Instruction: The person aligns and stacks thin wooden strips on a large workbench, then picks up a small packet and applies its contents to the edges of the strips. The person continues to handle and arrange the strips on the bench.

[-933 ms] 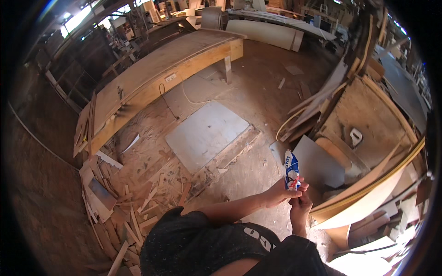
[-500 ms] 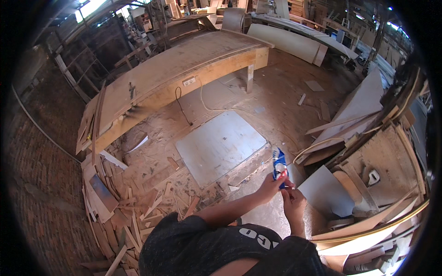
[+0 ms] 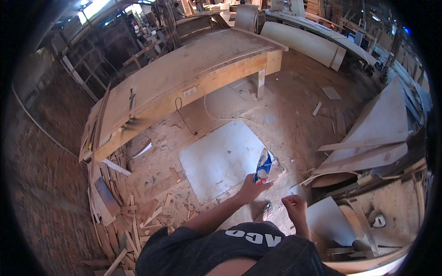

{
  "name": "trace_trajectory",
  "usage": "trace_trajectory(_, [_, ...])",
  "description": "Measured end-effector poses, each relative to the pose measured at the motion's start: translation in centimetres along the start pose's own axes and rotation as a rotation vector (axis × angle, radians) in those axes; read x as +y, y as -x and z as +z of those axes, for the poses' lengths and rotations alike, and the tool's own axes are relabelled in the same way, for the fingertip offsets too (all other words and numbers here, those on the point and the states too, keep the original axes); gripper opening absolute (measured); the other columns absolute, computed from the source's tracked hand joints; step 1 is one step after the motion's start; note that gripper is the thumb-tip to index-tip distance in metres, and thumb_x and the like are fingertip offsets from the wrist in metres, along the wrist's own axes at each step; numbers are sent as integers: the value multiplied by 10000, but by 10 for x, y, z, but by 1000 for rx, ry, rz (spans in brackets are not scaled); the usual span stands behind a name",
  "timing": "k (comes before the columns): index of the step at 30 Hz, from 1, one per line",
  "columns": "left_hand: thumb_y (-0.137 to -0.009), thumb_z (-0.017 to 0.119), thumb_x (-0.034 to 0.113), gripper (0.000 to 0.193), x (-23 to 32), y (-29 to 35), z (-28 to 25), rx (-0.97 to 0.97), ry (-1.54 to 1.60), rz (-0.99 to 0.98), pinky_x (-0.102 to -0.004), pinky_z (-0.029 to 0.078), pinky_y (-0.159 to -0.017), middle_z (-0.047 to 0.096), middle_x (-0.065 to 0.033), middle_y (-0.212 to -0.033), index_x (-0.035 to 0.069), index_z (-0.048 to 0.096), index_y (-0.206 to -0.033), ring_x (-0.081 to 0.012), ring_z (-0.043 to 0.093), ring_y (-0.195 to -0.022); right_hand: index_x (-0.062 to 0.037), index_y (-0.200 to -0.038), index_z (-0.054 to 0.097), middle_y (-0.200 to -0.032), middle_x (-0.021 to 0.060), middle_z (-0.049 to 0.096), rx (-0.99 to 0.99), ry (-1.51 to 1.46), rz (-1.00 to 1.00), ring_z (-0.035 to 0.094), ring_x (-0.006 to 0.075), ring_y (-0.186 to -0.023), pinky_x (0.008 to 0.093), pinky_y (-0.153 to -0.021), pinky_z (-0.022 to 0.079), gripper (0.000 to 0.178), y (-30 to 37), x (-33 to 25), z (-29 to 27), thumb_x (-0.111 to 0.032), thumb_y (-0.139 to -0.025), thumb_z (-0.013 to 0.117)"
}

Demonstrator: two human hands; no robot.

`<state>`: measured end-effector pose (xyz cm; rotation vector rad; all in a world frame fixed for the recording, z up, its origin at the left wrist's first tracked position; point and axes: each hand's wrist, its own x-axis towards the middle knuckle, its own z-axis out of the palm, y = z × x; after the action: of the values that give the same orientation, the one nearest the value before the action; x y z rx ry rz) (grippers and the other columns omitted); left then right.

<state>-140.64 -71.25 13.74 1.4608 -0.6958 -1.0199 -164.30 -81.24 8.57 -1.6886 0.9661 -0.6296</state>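
My left hand (image 3: 251, 189) is closed around the lower end of a blue-and-white tube-like packet (image 3: 263, 166) with a red patch near my fingers. The packet tilts up and away from me, over the right part of a pale flat board (image 3: 216, 161) on the floor. To the right and apart from it, my right hand (image 3: 295, 205) is closed, its fingers curled in. Whether anything small is inside those fingers is hidden.
A long wooden workbench (image 3: 193, 60) with a socket (image 3: 189, 91) on its side stands ahead. Wood offcuts (image 3: 138, 225) lie at the lower left by a brick wall (image 3: 46, 184). Leaning boards (image 3: 368, 124) and a bin-like pile of panels (image 3: 329, 221) crowd the right side.
My hands have come apart. The left has moved left with the packet, and the right stays on the right, fingers curled. The head view has shifted slightly.
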Motion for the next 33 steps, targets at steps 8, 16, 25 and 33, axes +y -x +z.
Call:
trace_trajectory(8, [-798, 795, 85, 139, 29, -110, 9, 82, -117, 280, -305, 528, -700, 739, -37, -806, 25, 739, -910, -79, 626, -775, -36, -1236, 671, -1174, 153, 616, -381, 133, -582, 614, 305, -1097, 407, -950, 501, 455, -176, -114, 21, -246, -867, 835])
trace_trajectory(16, [-854, 710, 140, 151, 48, -215, -37, 250, -203, 271, -361, 536, -676, 745, -125, -792, 2, 725, -915, -161, 687, -738, -23, -1233, 654, -1253, 198, 571, -348, 24, -564, 568, 378, -1178, 463, -999, 469, 292, -282, -126, 77, -179, -987, 664])
trace_trajectory(25, [-884, 719, 199, 202, 120, -381, -106, 85, -527, 434, -431, 554, -682, 710, -220, -782, 0, 703, -909, -331, 727, -709, 25, -1059, 706, -1070, 183, 676, 134, 38, -503, 671, 371, -959, 434, -853, 521, 150, -430, -160, 148, -86, -990, 632])
trace_trajectory(33, [-960, 637, 244, 208, 115, -503, -154, -248, 13, 57, -294, 481, -654, 641, -34, -845, 84, 606, -1089, -147, 612, -739, 17, -995, 729, -939, 153, 717, 216, -47, -268, 688, 239, -891, 378, -800, 523, 168, -573, -134, 174, -142, -981, 677])
